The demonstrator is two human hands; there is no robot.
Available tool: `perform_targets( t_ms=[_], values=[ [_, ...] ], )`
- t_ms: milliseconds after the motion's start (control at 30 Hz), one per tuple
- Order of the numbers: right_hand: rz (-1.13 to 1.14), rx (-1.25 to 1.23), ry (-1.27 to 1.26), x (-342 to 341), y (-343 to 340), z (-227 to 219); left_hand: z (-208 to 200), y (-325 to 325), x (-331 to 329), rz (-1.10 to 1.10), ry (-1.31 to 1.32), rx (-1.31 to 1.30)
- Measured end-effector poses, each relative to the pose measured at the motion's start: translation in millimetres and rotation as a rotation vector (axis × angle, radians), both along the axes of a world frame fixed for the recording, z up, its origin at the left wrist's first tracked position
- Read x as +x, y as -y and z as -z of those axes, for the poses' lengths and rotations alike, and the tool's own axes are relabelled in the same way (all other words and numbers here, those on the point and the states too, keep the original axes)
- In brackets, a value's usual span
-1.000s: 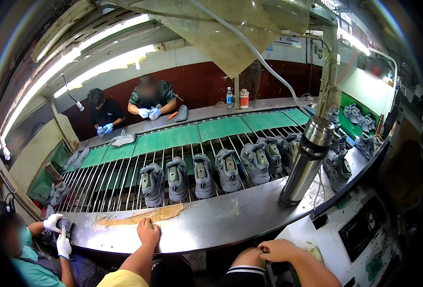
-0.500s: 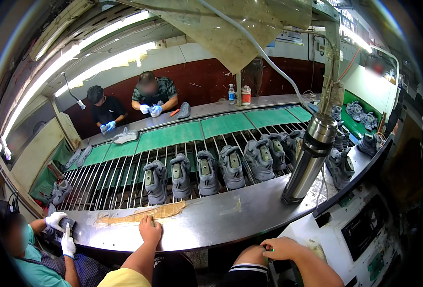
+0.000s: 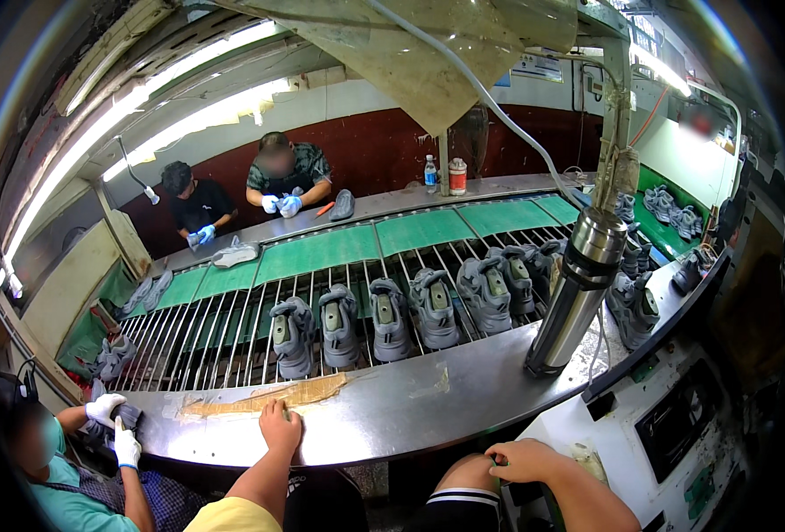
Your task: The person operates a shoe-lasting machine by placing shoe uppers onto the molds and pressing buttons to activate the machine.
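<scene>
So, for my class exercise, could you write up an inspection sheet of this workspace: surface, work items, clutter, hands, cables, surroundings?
Surface: metal ledge, with a tan tape strip on it.
Work items: grey shoes, several in a row on the barred conveyor.
Clutter: steel flask on the near ledge; clear bottle and red-and-white container on the far side.
Hands: left hand at the tape's near edge; right hand by the knee, grip unclear.
Cables: pale hose hanging from above.
Surroundings: gloved co-workers; lit tubes overhead.

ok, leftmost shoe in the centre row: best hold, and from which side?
Probably round the heel of the shoe, with the left hand, from the near left. The heel appears to face the wearer, its left flank is exposed, and the next shoe stands close on the right.
</scene>
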State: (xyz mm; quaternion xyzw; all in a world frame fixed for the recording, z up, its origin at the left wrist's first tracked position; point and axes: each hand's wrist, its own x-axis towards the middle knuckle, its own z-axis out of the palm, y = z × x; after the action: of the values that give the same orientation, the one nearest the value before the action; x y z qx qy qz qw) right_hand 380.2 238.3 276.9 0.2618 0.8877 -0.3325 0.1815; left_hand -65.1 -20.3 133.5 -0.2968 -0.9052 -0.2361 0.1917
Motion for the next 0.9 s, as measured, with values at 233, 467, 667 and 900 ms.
perform_targets(
  t_ms=[233,467,667,900],
  values=[
    [-0.003,0.012,-0.013,1,0,4,0,-1,0,-0.014,0.009,-0.001],
    [0.006,0.007,-0.005,0,2,-2,1,0,-1,-0.006,-0.015,0.008],
    [0.003,0.009,-0.005,-1,3,1,1,4,-1,-0.007,-0.021,0.010],
    [0.009,0.002,0.006,-2,4,-6,3,4,-2,-0.006,-0.035,0.011]
  ],
)
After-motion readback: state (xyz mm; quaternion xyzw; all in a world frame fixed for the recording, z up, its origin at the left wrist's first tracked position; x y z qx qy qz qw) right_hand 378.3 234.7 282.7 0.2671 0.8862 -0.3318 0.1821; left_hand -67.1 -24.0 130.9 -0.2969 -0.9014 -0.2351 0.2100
